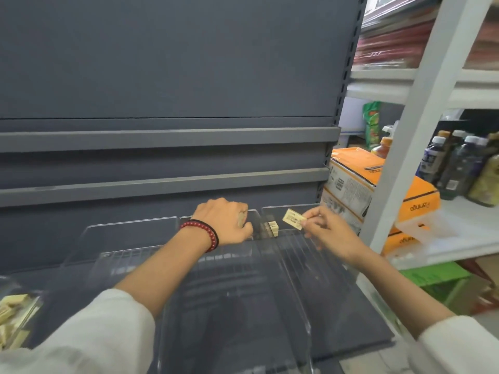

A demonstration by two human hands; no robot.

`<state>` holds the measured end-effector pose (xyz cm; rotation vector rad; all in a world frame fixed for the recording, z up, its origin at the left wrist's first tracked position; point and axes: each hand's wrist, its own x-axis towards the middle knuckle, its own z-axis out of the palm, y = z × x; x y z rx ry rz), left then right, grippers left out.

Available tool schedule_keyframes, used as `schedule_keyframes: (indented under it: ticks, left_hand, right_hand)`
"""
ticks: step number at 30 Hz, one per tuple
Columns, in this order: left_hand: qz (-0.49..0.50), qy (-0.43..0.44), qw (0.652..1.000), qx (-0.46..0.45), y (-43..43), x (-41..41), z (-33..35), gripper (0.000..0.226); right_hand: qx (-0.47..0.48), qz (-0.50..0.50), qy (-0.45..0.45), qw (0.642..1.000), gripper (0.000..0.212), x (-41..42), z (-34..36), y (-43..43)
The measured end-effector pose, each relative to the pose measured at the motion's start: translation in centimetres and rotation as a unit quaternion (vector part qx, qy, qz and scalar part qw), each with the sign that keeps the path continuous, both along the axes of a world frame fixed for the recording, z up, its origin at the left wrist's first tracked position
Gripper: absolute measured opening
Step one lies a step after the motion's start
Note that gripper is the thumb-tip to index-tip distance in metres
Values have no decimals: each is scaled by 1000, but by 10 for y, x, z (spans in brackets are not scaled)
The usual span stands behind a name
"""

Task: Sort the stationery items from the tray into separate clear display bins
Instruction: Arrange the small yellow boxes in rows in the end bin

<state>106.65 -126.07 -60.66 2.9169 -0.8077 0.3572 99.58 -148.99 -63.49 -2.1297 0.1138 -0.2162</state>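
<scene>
White sleeves (81, 333) filled the bottom of my feed, both forearms reaching out over a dark shelf (361, 327). At the shelf's near left corner stood the tray (40, 300), with a heap of cream pieces (10, 314) lying in it. Three clear bins sat side by side on the shelf: a left bin (129, 225), a middle bin (305, 314) directly under the arms and a right bin (324, 279) along the shelf's right edge.

The left hand (224, 222), with a red bead bracelet (201, 233) on its wrist, lay at the far end of the middle bin, knuckles up and fingers curled under. Something tan showed between those fingers, perhaps one of the cream pieces, but through the blur I could not tell whether they gripped anything.

The right hand (328, 233) was raised over the far end of the right bin. Its thumb and fingertips pinched a small cream packet (294, 219) by one end, printed face up and tilted, clear of the bin below it. Between the two hands, near the shelf's far edge, a small pale block (273, 228) stood at the far end of the bins.

Beyond the shelf's right edge, a white rack (405, 163) held orange boxes (378, 179) and a row of bottles (459, 163).
</scene>
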Motion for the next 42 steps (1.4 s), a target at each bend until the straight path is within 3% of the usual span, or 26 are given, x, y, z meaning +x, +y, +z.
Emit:
schedule_keyframes:
  ticks: [4, 9, 16, 21, 24, 27, 30, 34, 39, 42]
  left_hand:
    - [-3, -6, 1000, 20, -3, 3, -4, 25]
    - [-38, -44, 997, 55, -7, 4, -5, 23]
    - [-64, -74, 994, 41, -3, 0, -8, 26]
    - [-59, -59, 996, 43, 4, 4, -14, 23]
    - [-51, -56, 996, 39, 5, 6, -13, 23]
    - [-48, -55, 997, 31, 5, 7, -10, 22]
    - [-50, -53, 997, 30, 6, 6, -8, 21]
    - [-52, -57, 996, 40, 5, 5, -7, 21]
    - [-50, -61, 996, 41, 7, 5, -9, 21]
    - [-48, -48, 997, 35, 8, 7, -9, 20]
  right_hand:
    - [-2, -26, 75, 997, 10, -1, -32, -11]
    - [-84, -9, 131, 988, 6, -10, -65, -20]
    - [-153, -4, 143, 978, 9, -11, -74, -21]
    - [-183, 32, 163, 969, 29, -10, -76, -22]
    - [-230, 9, 167, 959, 22, -11, -76, -23]
    - [-293, 12, 174, 940, 36, -11, -72, -24]
    - [-296, 48, 167, 939, 29, -11, -71, -25]
    - [-332, 133, 138, 924, 65, -11, -74, -27]
    - [-349, 107, 126, 922, 35, -6, -72, -19]
    - [-353, 89, 139, 921, 27, 0, -67, -17]
